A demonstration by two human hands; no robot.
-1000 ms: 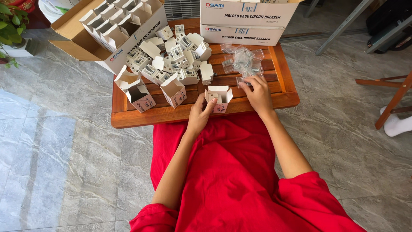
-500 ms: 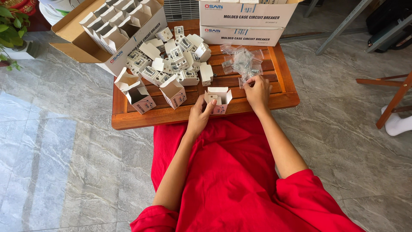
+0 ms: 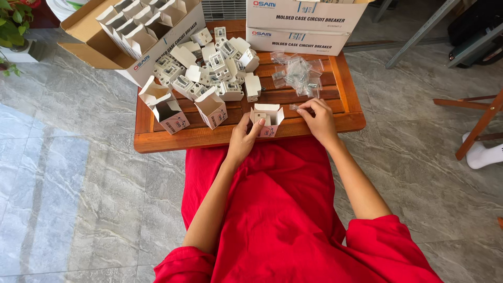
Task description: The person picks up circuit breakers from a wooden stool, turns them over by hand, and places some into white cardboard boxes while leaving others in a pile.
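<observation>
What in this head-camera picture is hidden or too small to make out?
- Inside of the small open box at the left hand: its flaps and walls hide the contents.
- Item pinched in the right hand: too small, covered by fingers.
- Clear bags: contents too small.
- Large cartons: cut off by the top edge.

A low wooden table of slatted boards stands on the grey stone floor. On it lie a heap of white breakers, three open small boxes near the front edge, a clutter of clear bags to the right, and two stacked white cartons at the back. A big open carton of folded boxes overhangs the back left corner.
</observation>
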